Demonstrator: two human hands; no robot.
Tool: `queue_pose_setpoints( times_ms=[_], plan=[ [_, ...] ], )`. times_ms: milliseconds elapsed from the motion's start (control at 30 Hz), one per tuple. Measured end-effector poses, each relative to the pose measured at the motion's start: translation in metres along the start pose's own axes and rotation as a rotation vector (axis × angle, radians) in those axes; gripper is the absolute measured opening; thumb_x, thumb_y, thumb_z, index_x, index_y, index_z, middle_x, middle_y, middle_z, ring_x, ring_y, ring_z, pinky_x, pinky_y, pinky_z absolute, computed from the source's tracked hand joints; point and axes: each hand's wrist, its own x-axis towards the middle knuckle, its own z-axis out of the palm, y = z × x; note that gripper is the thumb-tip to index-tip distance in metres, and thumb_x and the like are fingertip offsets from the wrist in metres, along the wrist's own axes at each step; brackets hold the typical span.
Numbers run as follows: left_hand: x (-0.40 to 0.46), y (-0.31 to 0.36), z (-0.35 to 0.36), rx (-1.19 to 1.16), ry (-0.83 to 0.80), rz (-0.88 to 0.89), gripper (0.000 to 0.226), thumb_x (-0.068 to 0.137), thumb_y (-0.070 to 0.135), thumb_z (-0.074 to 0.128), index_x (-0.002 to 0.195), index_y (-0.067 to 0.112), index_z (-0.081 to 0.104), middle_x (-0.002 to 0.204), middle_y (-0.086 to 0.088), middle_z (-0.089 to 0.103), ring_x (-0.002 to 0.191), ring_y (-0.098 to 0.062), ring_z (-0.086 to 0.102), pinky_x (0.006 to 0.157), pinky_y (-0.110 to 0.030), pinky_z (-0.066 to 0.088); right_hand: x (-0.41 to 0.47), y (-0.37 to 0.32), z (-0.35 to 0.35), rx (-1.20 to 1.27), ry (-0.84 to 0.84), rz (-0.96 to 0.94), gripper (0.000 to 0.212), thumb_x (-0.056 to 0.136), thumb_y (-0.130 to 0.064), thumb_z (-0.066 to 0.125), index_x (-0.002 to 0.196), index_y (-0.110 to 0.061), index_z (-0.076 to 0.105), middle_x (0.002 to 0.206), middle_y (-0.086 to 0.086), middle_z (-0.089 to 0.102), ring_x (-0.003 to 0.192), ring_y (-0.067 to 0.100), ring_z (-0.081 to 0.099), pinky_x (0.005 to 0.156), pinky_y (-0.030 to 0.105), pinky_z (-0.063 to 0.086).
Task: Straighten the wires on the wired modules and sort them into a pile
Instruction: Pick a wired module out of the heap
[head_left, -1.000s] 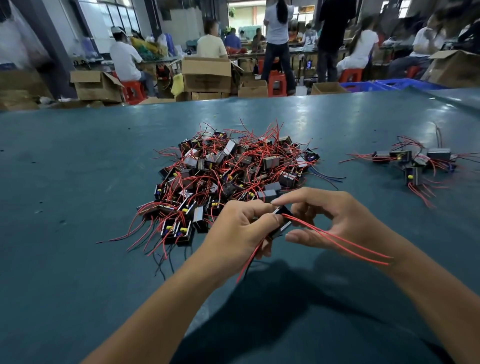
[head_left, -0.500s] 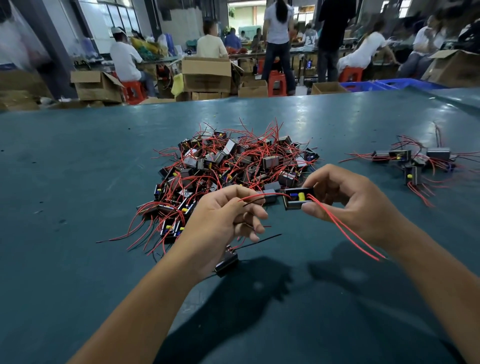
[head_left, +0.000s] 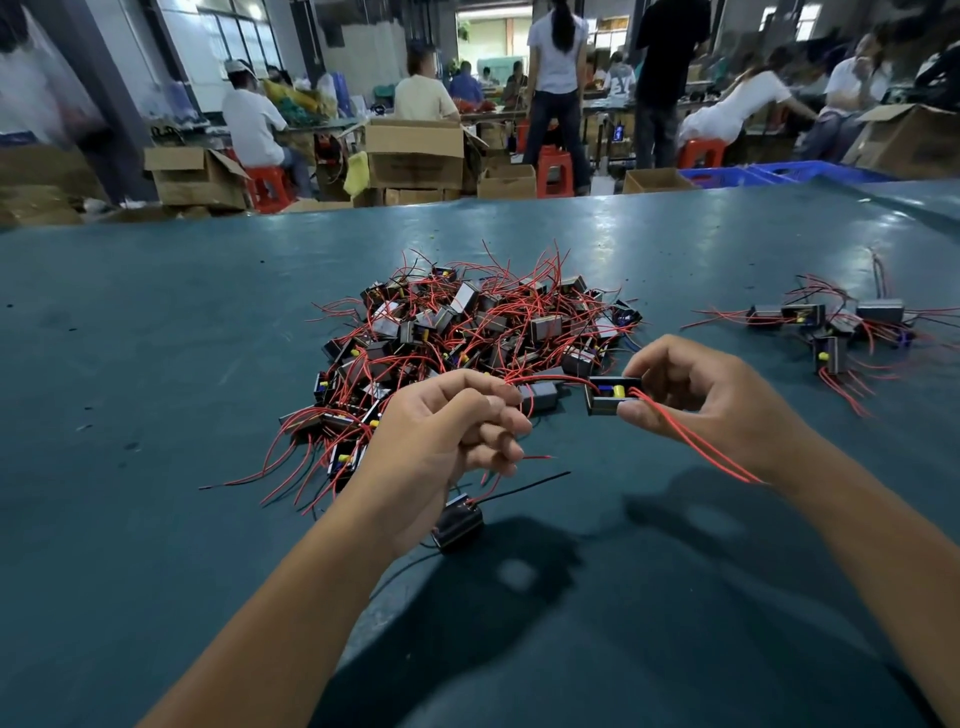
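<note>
Since a second ago, both hands have drawn apart: then they were together over one module, and now the right hand (head_left: 711, 400) pinches a black module (head_left: 610, 396) with a yellow part between thumb and forefinger, held above the table, while the left hand (head_left: 452, 436) has its fingers curled around the red wire (head_left: 550, 380) that runs from that module's left side. Two more red wires (head_left: 696, 441) trail from the module across the right wrist. A second module (head_left: 458, 522), not seen earlier, lies on the table just under the left hand, a black wire (head_left: 524, 486) reaching out to its right; whether the left hand holds one of its leads cannot be told.

Behind the hands, the big tangled heap (head_left: 467, 332) of modules and red wires sits in the middle of the teal table (head_left: 156, 415), unchanged. A smaller pile (head_left: 831, 327) lies well apart at the right. Glare streaks the worn surface. Beyond the far edge are open cardboard boxes (head_left: 415, 156), red stools (head_left: 553, 174), blue crates (head_left: 753, 174), and people seated and standing at other benches.
</note>
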Motion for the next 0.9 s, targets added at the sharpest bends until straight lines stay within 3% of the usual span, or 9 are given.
queue_pose_setpoints(
  times_ms=[133, 233, 367, 467, 567, 667, 733, 800, 900],
  plan=[
    [0.001, -0.004, -0.003, 0.059, 0.017, 0.025, 0.015, 0.093, 0.014, 0.066, 0.081, 0.013, 0.074, 0.077, -0.015, 0.069, 0.058, -0.019, 0.063, 0.051, -0.025, 0.052, 0.001, 0.003, -0.002, -0.025, -0.051, 0.002, 0.03, 0.072, -0.044, 0.078, 0.094, -0.028, 0.064, 0.081, 0.018, 0.06, 0.066, 0.027, 0.052, 0.068, 0.036, 0.044],
    [0.001, -0.007, -0.007, 0.276, 0.053, 0.106, 0.02, 0.097, 0.011, 0.063, 0.078, 0.013, 0.071, 0.072, -0.01, 0.07, 0.054, -0.017, 0.06, 0.047, -0.023, 0.047, 0.002, 0.009, -0.007, -0.04, -0.135, 0.043, 0.029, 0.073, -0.042, 0.079, 0.094, -0.029, 0.064, 0.081, 0.017, 0.062, 0.068, 0.022, 0.052, 0.068, 0.037, 0.043],
    [0.001, -0.014, -0.006, 0.863, 0.026, 0.255, 0.017, 0.096, 0.025, 0.065, 0.079, 0.024, 0.067, 0.065, 0.006, 0.067, 0.052, -0.004, 0.051, 0.051, -0.021, 0.042, 0.002, 0.019, -0.018, -0.266, -0.326, 0.138, 0.026, 0.079, -0.043, 0.078, 0.097, -0.037, 0.06, 0.083, -0.004, 0.07, 0.068, 0.006, 0.059, 0.065, 0.022, 0.046],
    [-0.004, -0.023, 0.005, 1.061, -0.047, 0.289, 0.015, 0.096, 0.032, 0.065, 0.082, 0.027, 0.066, 0.061, 0.014, 0.056, 0.056, -0.005, 0.048, 0.056, -0.03, 0.044, 0.001, 0.027, -0.028, -0.496, -0.479, 0.221, 0.023, 0.085, -0.031, 0.077, 0.096, -0.042, 0.06, 0.088, -0.013, 0.071, 0.076, -0.001, 0.062, 0.068, 0.01, 0.043],
    [-0.006, -0.025, 0.012, 1.111, -0.089, 0.293, 0.013, 0.097, 0.033, 0.062, 0.086, 0.026, 0.066, 0.072, 0.016, 0.061, 0.068, -0.006, 0.056, 0.063, -0.031, 0.049, 0.003, 0.023, -0.036, -0.663, -0.31, 0.185, 0.026, 0.09, -0.02, 0.071, 0.093, -0.042, 0.058, 0.091, -0.014, 0.07, 0.083, 0.002, 0.063, 0.073, 0.009, 0.043],
    [-0.004, -0.024, 0.011, 1.111, -0.076, 0.302, 0.015, 0.098, 0.034, 0.061, 0.089, 0.024, 0.068, 0.078, 0.014, 0.063, 0.073, -0.005, 0.057, 0.067, -0.034, 0.051, 0.005, -0.001, -0.028, -0.26, -0.014, 0.021, 0.014, 0.092, -0.019, 0.068, 0.098, -0.031, 0.067, 0.095, -0.005, 0.073, 0.09, 0.01, 0.068, 0.084, 0.021, 0.052],
    [-0.004, -0.024, 0.01, 1.12, -0.072, 0.311, 0.016, 0.098, 0.035, 0.062, 0.09, 0.023, 0.068, 0.079, 0.015, 0.061, 0.073, -0.005, 0.056, 0.066, -0.032, 0.049, 0.002, -0.019, -0.012, -0.083, -0.069, -0.02, 0.012, 0.093, -0.021, 0.067, 0.104, -0.025, 0.067, 0.101, -0.003, 0.073, 0.095, 0.011, 0.069, 0.087, 0.021, 0.052],
    [-0.004, -0.024, 0.009, 1.105, -0.071, 0.308, 0.016, 0.097, 0.034, 0.062, 0.088, 0.023, 0.069, 0.075, 0.017, 0.059, 0.07, -0.003, 0.054, 0.063, -0.027, 0.044, -0.002, -0.022, 0.009, -0.157, -0.154, 0.013, 0.013, 0.092, -0.019, 0.067, 0.104, -0.025, 0.068, 0.103, -0.009, 0.072, 0.098, 0.005, 0.068, 0.09, 0.02, 0.052],
    [-0.002, -0.026, 0.007, 1.012, -0.069, 0.261, 0.017, 0.097, 0.032, 0.063, 0.084, 0.022, 0.069, 0.066, 0.014, 0.057, 0.06, -0.003, 0.05, 0.056, -0.021, 0.037, -0.006, -0.019, 0.038, -0.018, -0.023, 0.167, 0.017, 0.093, -0.009, 0.067, 0.099, -0.024, 0.07, 0.098, -0.008, 0.074, 0.095, 0.004, 0.069, 0.089, 0.023, 0.053]
  ],
)
